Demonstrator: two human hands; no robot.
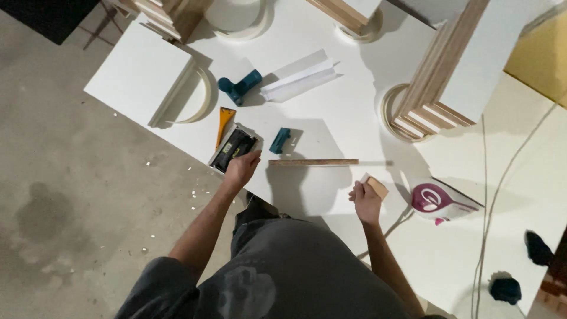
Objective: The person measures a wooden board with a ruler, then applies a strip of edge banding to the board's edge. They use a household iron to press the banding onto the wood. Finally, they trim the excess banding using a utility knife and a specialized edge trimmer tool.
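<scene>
My left hand (241, 168) reaches onto the white table (331, 112) and rests on the near end of a black block-shaped tool (233, 149); its fingers are curled over it. My right hand (366, 201) grips a small tan wooden block (375, 186) at the table's near edge. Between the hands a thin white panel stands on edge, showing its long wooden edge strip (313, 162). A small teal tool (280, 140) lies just beyond that strip.
An orange scraper (224, 121), a teal handheld tool (239, 87) and a folded white paper (298, 81) lie farther out. Stacked white boards (449, 71) and rolls of edge tape (390, 109) stand at the right. A white and magenta iron (440, 202) sits right of my hand.
</scene>
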